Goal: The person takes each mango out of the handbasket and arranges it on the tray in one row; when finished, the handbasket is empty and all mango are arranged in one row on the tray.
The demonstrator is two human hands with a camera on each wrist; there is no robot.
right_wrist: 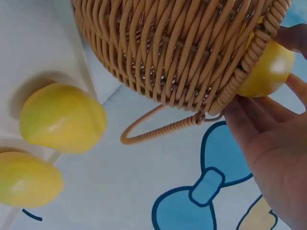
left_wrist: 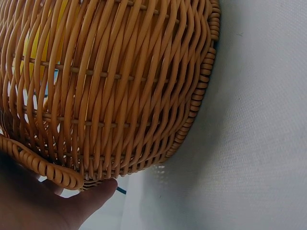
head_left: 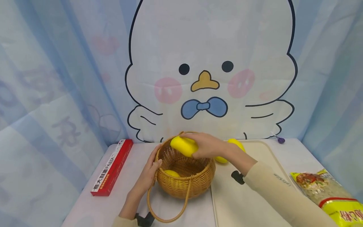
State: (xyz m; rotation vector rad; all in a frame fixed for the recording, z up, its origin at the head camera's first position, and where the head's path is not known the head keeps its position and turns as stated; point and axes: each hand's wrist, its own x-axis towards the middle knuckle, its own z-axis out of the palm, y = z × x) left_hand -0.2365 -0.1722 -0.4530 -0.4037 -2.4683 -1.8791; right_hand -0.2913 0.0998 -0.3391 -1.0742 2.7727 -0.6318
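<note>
A round wicker basket point(head_left: 187, 187) stands in front of me, its looped handle point(head_left: 181, 214) hanging down toward the near side. My left hand point(head_left: 151, 170) grips the left rim, and the thumb shows against the weave in the left wrist view. Over the basket's opening, my right hand point(head_left: 208, 145) holds a yellow mango point(head_left: 182, 146) from its right end. In the right wrist view this mango point(right_wrist: 271, 72) pokes out past the rim, fingers around it. Another mango point(head_left: 172, 173) lies inside the basket, partly hidden by the front wall.
Two more mangoes point(right_wrist: 62, 117) sit on the beige tray point(head_left: 252, 198) right of the basket, partly behind my right arm. A red pasta box point(head_left: 113, 168) lies at left. At right is a yellow-printed food bag point(head_left: 334, 195); a small purple object point(head_left: 280, 140) is by the back curtain.
</note>
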